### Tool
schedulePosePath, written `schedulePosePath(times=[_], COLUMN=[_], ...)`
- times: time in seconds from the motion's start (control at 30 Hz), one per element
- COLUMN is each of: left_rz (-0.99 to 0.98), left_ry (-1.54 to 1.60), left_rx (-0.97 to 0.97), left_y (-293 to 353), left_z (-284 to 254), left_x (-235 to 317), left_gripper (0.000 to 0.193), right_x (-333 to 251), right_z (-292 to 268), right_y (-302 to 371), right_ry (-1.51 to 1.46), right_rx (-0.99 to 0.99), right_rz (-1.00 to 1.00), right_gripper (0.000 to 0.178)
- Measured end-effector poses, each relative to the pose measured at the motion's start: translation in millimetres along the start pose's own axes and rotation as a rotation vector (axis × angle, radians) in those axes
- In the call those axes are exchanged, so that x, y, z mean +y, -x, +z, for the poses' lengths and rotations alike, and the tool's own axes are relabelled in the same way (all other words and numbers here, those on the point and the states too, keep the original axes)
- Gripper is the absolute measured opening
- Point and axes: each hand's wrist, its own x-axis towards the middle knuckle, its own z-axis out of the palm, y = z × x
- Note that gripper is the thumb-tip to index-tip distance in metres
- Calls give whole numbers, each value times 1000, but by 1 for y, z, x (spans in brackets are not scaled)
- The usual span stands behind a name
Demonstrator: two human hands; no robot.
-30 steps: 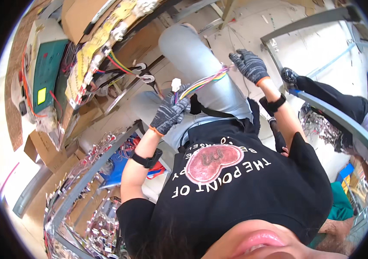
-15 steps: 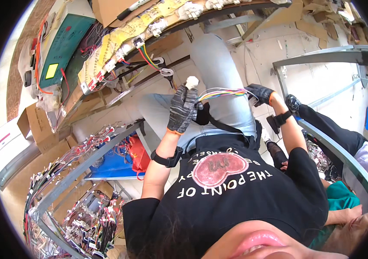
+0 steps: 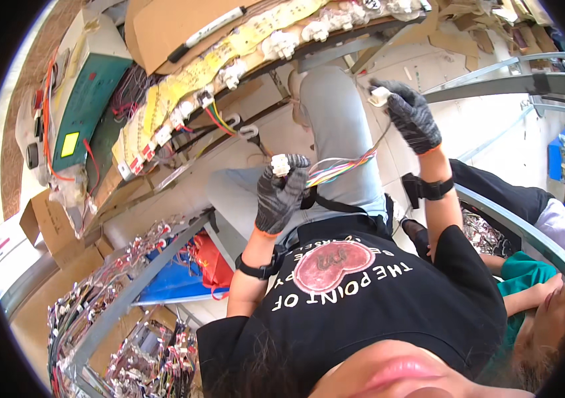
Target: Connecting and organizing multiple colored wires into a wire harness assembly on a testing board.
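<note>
A wire harness (image 3: 342, 171) of several coloured wires stretches between my gloved hands above my lap. My left hand (image 3: 281, 199) is closed round its left end, where a white connector (image 3: 280, 165) pokes up from the fingers. Raised higher and further right, my right hand (image 3: 413, 119) pinches a second white connector (image 3: 380, 97) at the other end. Ahead stands a slanted test board (image 3: 229, 60) with a yellow strip and a row of white sockets. Another bundle of coloured wires (image 3: 219, 119) is plugged into one socket and hangs down with grey hooks.
A teal test box (image 3: 90, 93) with a lit yellow display stands at the left. Heaps of harnesses (image 3: 143, 358) fill the lower left beside a metal rail (image 3: 130, 295). A black marker (image 3: 206, 33) lies on cardboard. Co-workers sit at the right, one in a green sleeve (image 3: 524, 272).
My right hand has moved up and away from me, now showing the white connector in its fingers. My left hand has dropped slightly, turning its connector. The view has shifted a little.
</note>
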Motion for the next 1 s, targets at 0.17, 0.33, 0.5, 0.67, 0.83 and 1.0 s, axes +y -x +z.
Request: schedulePosePath(times=[0.17,0.33,0.5,0.67,0.83,1.0], left_rz=[-249,-295,-38,-18,-26,26], left_ry=[405,255,327,376,369,343], left_rx=[-161,55,330,483,530,481], left_y=[-5,-17,-49,-73,-87,-87], left_z=[6,4,4,10,21,20], left_x=[27,38,36,32,35,37], left_gripper=[59,46,25,23,24,25], right_x=[20,-24,-11,4,2,3], right_z=[34,86,94,108,132,132], right_y=[-33,-39,-46,-52,-60,-63], right_ry=[188,-38,-86,-43,64,-207], right_rx=[27,53,9,192,344,389], right_rz=[-212,255,7,-161,-268,-164], right_gripper=[26,21,23,30,36,35])
